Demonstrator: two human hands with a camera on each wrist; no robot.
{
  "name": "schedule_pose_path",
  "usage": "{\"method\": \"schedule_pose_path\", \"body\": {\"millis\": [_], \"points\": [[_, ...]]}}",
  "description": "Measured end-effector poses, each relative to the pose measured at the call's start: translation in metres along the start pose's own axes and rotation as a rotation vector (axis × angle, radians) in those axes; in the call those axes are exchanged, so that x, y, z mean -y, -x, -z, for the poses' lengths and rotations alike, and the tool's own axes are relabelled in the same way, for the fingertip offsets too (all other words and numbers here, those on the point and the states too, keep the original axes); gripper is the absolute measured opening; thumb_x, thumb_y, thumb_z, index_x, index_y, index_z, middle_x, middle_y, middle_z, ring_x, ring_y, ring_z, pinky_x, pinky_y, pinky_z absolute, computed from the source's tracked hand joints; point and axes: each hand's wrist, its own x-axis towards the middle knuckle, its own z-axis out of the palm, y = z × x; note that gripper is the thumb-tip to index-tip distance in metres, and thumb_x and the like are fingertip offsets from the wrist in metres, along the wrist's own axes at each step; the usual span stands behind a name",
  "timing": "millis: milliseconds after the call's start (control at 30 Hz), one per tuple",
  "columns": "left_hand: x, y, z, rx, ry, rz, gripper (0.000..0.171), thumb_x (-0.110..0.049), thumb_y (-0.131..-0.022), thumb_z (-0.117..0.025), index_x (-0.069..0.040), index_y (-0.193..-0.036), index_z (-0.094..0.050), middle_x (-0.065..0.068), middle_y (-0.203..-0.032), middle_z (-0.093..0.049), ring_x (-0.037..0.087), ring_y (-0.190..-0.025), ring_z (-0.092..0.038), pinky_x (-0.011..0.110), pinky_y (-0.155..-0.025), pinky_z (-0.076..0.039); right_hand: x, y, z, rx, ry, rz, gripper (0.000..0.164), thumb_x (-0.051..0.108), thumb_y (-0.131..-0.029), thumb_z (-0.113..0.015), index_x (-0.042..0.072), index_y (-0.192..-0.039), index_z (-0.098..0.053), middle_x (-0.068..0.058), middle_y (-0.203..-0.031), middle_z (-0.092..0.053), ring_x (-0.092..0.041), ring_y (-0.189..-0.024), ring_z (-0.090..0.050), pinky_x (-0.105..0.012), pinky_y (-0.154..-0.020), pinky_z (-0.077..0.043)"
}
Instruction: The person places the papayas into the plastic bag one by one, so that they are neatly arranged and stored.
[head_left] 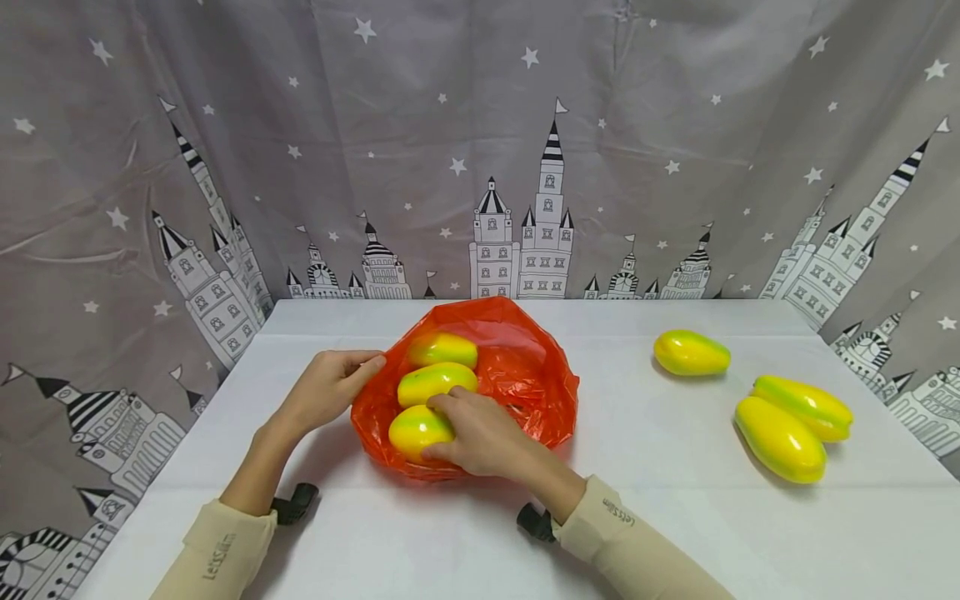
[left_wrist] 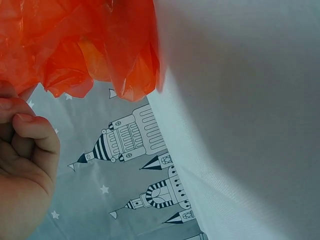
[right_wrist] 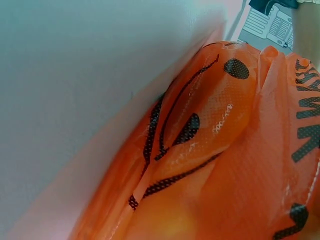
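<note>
A red plastic bag (head_left: 564,392) sits on the white table with its mouth spread wide. Three yellow-green papayas lie in a column along its left side: a far one (head_left: 447,349), a middle one (head_left: 427,383) and a near one (head_left: 412,432). My left hand (head_left: 326,392) pinches the bag's left rim; its curled fingers (left_wrist: 35,127) also show at the plastic in the left wrist view. Reaching inside, my right hand (head_left: 483,433) grips the near papaya between thumb and fingers. In the right wrist view, the bag's printed side (right_wrist: 235,170) hides that hand.
On the right of the table (head_left: 630,467) lie three more papayas: a single one (head_left: 690,353) farther back, and a pair side by side, one in front (head_left: 783,442) and one behind (head_left: 813,407). A grey castle-print curtain (head_left: 420,108) hangs behind.
</note>
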Motion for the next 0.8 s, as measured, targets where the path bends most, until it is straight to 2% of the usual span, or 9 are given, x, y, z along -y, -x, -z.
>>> {"method": "schedule_pose_path", "body": {"millis": [533,800], "points": [[-0.002,0.0,0.0,0.01,-0.011,0.006,0.039,-0.027,-0.102,-0.056,0.004,-0.122,-0.067,0.018,-0.113,-0.07,0.032,-0.101,-0.067,0.046,-0.085,-0.056,0.0,0.004,0.001,0.007,0.013,0.004,0.059,0.041,-0.087,-0.075,0.011,-0.135,-0.058,0.0,-0.12,-0.06,-0.014,-0.104,-0.055,-0.028,-0.092,-0.049],[-0.002,0.0,0.001,0.011,-0.014,0.002,0.039,-0.028,-0.102,-0.055,0.004,-0.122,-0.067,0.018,-0.112,-0.07,0.032,-0.101,-0.067,0.045,-0.084,-0.057,-0.004,0.017,0.011,-0.023,-0.105,-0.002,0.059,0.041,-0.09,-0.071,0.012,-0.138,-0.056,-0.001,-0.131,-0.057,-0.017,-0.117,-0.053,-0.037,-0.1,-0.047]]}}
